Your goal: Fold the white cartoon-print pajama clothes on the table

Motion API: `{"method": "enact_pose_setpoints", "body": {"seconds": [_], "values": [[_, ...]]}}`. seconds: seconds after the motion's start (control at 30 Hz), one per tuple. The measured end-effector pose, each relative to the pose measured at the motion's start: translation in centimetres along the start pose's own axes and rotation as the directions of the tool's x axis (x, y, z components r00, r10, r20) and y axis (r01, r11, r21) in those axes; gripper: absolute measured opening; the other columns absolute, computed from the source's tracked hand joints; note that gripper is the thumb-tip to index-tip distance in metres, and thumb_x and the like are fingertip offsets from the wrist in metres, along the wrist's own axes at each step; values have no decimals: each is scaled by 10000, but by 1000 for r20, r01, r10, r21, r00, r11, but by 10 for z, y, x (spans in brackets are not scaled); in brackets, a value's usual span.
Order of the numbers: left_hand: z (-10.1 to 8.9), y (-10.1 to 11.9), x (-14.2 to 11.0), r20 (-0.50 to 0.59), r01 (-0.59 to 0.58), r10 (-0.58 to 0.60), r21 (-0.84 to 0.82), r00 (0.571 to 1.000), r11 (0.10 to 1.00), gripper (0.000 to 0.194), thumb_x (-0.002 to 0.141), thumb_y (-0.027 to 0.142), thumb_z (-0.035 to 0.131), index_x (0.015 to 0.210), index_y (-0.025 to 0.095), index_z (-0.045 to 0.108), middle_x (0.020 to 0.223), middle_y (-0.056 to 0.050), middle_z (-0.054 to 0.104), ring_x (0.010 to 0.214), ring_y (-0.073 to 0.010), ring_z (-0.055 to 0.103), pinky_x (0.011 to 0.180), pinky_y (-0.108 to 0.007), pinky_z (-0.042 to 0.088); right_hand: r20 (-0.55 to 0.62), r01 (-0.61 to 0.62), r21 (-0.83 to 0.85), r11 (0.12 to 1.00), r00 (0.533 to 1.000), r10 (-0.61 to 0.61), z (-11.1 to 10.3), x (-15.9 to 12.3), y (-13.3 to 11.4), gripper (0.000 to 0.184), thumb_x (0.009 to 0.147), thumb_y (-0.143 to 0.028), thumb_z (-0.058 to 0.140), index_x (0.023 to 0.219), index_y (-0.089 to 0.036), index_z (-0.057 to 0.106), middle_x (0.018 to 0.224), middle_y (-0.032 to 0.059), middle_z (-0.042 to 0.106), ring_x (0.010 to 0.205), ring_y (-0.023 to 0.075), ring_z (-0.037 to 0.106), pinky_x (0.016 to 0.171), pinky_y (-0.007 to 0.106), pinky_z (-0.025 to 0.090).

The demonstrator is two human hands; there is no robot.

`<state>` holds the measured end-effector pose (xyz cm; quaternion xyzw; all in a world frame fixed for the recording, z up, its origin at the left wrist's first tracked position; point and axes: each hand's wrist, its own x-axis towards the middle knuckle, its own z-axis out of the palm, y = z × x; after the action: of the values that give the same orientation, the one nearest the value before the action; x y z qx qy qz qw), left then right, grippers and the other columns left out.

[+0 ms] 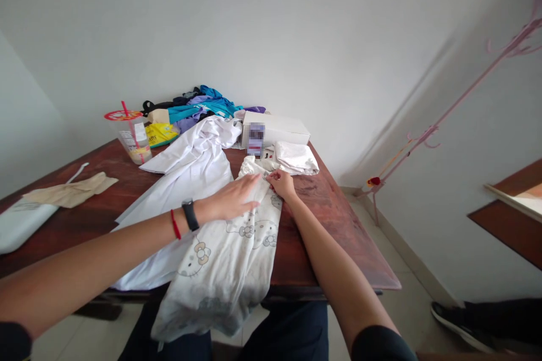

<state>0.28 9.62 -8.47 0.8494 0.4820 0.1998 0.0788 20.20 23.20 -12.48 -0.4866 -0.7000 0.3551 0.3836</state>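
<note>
A white garment printed with cartoon cats (228, 254) lies across the dark wooden table (339, 225) and hangs over its near edge. My left hand (231, 198), with a black watch and a red band on the wrist, lies flat on the garment with fingers stretched out. My right hand (282, 183) pinches the garment's upper edge just beside the left fingertips. A larger plain white garment (186, 175) lies spread to the left, partly under the printed one.
A white box (277, 128) and a folded white cloth (296, 158) sit at the far right of the table. Behind are a pile of coloured clothes (203, 104), a yellow packet (161, 133) and a plastic cup with a red straw (134, 138). A beige cloth (70, 192) lies left. Another person's shoe (461, 327) is at the lower right.
</note>
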Motion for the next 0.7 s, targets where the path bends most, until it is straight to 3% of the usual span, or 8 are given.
{"method": "enact_pose_setpoints", "body": {"seconds": [0.07,0.2,0.3,0.43,0.57,0.7], "values": [[4,26,-39,145,-119,105,97,984,988,763,1013,539,519,1637,213,225,1692,-138,255,1565,-328,216,1266,-496,193,-8,3,5,1000,1000,-3,-1,0,-1,105,823,-278,724,796,-204,653,586,-12,662,487,155,602,615,287,519],[3,60,-87,191,-142,94,257,977,956,732,1039,551,459,1649,230,214,1722,-129,126,1587,-343,102,1270,-557,120,-8,14,-15,1000,1000,-14,-2,0,-3,102,825,-252,736,794,-190,661,565,-27,644,521,152,619,668,278,513],[-2,76,-101,234,-173,103,301,967,938,751,1022,575,480,1652,262,215,1728,-128,68,1585,-372,81,1256,-591,140,-10,17,-32,999,1000,-18,-2,0,-3,88,830,-234,737,810,-178,673,569,-30,643,539,148,624,698,276,511],[-5,91,-116,302,-244,151,297,941,923,870,919,570,665,1640,324,246,1734,-113,12,1576,-415,88,1238,-622,176,2,22,-42,999,1000,-22,-1,2,0,81,855,-240,727,852,-171,685,563,-31,645,561,148,635,702,270,513],[-5,98,-126,317,-259,158,309,935,915,845,906,413,732,1623,349,289,1734,-108,53,1574,-397,133,1231,-623,203,3,18,-50,999,1000,-18,-1,4,2,94,849,-239,746,861,-166,689,606,-29,658,560,135,638,711,260,517],[-4,98,-124,320,-268,165,311,933,912,808,909,403,736,1608,338,336,1730,-120,90,1568,-394,166,1226,-618,225,8,13,-76,997,1000,-13,-3,2,-1,80,863,-233,728,870,-163,691,624,-12,677,606,147,653,750,268,524]]}}
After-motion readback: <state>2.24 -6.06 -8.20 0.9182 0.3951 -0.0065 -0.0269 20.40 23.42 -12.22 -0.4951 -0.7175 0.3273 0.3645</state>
